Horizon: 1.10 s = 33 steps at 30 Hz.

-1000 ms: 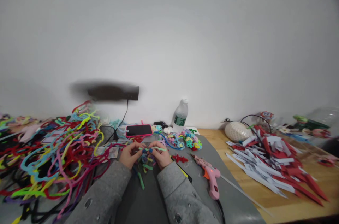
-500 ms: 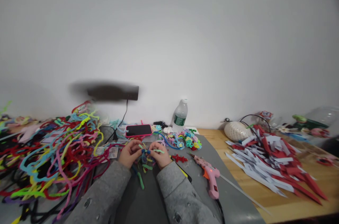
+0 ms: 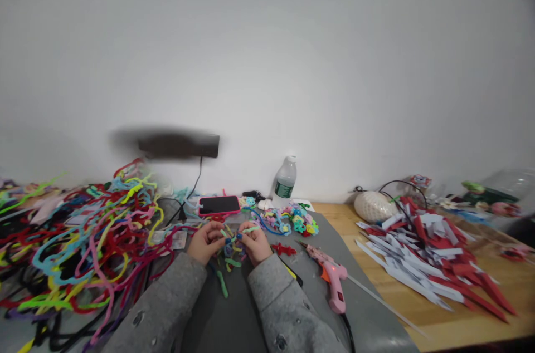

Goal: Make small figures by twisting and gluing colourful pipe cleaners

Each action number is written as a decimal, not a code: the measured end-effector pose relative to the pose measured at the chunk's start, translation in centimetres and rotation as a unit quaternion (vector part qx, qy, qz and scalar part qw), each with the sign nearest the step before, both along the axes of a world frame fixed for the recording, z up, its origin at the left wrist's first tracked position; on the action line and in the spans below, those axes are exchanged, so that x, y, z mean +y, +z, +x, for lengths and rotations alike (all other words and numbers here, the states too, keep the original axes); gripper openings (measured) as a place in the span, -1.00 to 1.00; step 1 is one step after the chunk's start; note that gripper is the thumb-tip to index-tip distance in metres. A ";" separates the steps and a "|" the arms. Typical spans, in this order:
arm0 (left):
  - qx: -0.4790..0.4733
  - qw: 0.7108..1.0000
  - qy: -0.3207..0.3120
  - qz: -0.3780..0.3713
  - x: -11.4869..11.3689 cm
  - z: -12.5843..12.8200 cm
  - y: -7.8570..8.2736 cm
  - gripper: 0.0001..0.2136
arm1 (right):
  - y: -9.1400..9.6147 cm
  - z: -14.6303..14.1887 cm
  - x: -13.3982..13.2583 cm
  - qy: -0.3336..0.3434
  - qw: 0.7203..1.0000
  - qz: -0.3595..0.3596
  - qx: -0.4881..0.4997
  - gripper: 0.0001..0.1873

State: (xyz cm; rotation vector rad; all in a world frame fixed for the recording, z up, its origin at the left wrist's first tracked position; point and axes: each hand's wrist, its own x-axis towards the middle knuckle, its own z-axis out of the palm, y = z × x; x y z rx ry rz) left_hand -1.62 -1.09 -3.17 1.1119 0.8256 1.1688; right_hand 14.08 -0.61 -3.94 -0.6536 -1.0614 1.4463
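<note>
My left hand (image 3: 208, 243) and my right hand (image 3: 256, 244) meet low in the middle of the view, fingertips pinched close together. Between the right fingers is a light green pipe cleaner (image 3: 252, 229), its end pointing right. The left fingers pinch a small greenish piece, partly hidden by the fingers, that I cannot make out clearly. Just below the hands, short multicoloured pipe cleaner pieces (image 3: 233, 263) lie on the grey mat (image 3: 228, 322). One longer green piece (image 3: 222, 284) points toward me.
Tangled pipe cleaners (image 3: 94, 258) cover the left side. Behind my hands are a phone (image 3: 219, 206), a water bottle (image 3: 284, 183) and pipe cleaner flowers (image 3: 303, 223). To the right lie a red piece (image 3: 284, 249), a pink glue gun (image 3: 334, 283) and red and white strips (image 3: 426, 264).
My fingertips have drawn slightly apart, and the light green pipe cleaner in my right hand sits higher. At the far left, a bright green pipe cleaner has shifted down and right.
</note>
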 end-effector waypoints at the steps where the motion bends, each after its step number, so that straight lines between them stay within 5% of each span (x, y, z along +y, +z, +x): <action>1: 0.002 1.000 -0.006 -0.001 0.0 0.0 0.0 -0.63 | 0.0 0.0 0.0 -0.005 1.000 0.000 0.007 -0.75; 20: 0.077 0.987 -0.140 -0.023 -0.8 0.4 0.3 -0.52 | -0.1 0.2 0.2 0.075 0.993 0.060 -0.073 -0.78; 26: 0.072 0.990 -0.122 -0.010 -0.7 0.4 -0.3 -0.55 | -0.2 0.2 0.3 0.062 0.994 0.056 -0.073 -0.78; 33: 0.014 1.000 -0.025 -0.008 -0.2 0.2 -0.3 -0.61 | -0.4 0.0 0.3 0.030 0.997 0.040 -0.057 -0.79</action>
